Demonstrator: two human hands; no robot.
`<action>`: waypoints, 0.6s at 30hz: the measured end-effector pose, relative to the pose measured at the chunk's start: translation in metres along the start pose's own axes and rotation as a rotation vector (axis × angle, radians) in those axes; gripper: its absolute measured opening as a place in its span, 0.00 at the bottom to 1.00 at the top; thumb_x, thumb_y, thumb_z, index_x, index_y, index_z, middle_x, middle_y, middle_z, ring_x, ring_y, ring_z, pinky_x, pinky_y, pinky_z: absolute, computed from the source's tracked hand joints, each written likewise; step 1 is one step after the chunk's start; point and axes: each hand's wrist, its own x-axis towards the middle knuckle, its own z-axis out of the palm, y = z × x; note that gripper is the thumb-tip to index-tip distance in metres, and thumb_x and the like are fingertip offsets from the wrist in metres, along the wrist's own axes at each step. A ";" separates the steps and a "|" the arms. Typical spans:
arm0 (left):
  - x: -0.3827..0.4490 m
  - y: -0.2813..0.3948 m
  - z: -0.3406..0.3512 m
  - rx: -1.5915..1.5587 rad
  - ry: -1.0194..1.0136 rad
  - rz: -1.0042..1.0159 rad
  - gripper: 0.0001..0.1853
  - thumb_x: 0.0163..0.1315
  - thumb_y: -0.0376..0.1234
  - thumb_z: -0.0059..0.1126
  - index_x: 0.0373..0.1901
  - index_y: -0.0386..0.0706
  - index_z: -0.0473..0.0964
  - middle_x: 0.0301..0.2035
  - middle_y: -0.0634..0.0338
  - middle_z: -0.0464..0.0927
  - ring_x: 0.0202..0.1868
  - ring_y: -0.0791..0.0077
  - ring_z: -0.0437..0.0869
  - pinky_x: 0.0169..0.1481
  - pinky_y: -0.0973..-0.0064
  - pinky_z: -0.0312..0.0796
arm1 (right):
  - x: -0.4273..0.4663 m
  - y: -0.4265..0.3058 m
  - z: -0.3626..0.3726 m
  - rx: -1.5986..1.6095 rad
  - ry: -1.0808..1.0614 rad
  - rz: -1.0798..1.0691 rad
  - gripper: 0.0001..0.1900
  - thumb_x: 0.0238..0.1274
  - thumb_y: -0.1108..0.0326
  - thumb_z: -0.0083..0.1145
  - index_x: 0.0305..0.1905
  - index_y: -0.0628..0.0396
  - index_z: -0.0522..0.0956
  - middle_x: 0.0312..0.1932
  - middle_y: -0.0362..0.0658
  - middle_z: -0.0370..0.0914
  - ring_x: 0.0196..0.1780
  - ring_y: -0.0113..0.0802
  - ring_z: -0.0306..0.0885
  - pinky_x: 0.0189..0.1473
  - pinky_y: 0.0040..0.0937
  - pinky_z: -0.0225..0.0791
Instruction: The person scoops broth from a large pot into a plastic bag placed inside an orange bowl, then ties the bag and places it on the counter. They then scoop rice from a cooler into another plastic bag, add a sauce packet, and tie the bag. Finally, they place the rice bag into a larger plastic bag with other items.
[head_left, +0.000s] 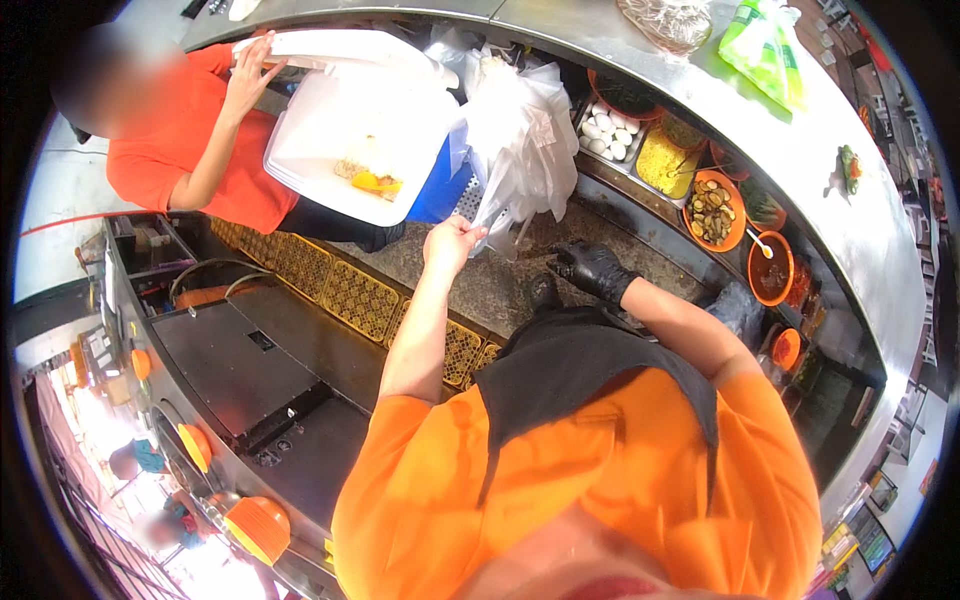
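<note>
My bare left hand (450, 244) pinches the edge of a translucent white plastic bag (517, 142), one of a bunch hanging below the steel counter. My right hand (596, 270), in a black glove, is held low in front of my apron, to the right of the bags; its fingers look loosely curled, and I see nothing in it. Just beyond my left hand stands a large white plastic container (352, 142) with its lid raised and an orange-yellow scoop (367, 181) inside, on some food near the bottom. A co-worker in a red shirt holds up the lid.
Under the counter (840, 150), to the right, are a tray of white eggs (609, 133), a tray of yellow shredded food (664, 161), a bowl of sliced vegetables (712, 214) and a bowl of dark red sauce (771, 266). Yellow grating (360, 296) lines the floor. The co-worker (202, 142) stands at left.
</note>
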 end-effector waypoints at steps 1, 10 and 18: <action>0.001 -0.003 0.004 0.024 0.014 0.056 0.14 0.59 0.44 0.65 0.36 0.44 0.81 0.30 0.52 0.83 0.36 0.57 0.84 0.44 0.62 0.73 | 0.003 0.000 -0.001 0.022 -0.016 0.009 0.19 0.63 0.54 0.54 0.56 0.46 0.79 0.48 0.54 0.80 0.53 0.53 0.77 0.55 0.46 0.69; 0.010 -0.005 0.031 0.374 -0.066 0.087 0.14 0.60 0.43 0.62 0.43 0.46 0.81 0.38 0.51 0.84 0.45 0.54 0.85 0.51 0.59 0.73 | -0.019 0.026 -0.016 0.139 0.078 0.039 0.21 0.65 0.52 0.53 0.57 0.52 0.77 0.56 0.55 0.77 0.57 0.54 0.75 0.59 0.43 0.68; 0.019 -0.020 0.050 0.486 0.008 0.130 0.13 0.62 0.38 0.58 0.46 0.44 0.81 0.39 0.49 0.84 0.45 0.52 0.84 0.51 0.59 0.73 | -0.069 0.113 0.020 0.190 0.048 0.223 0.25 0.64 0.51 0.53 0.59 0.54 0.76 0.57 0.55 0.77 0.59 0.53 0.75 0.62 0.44 0.66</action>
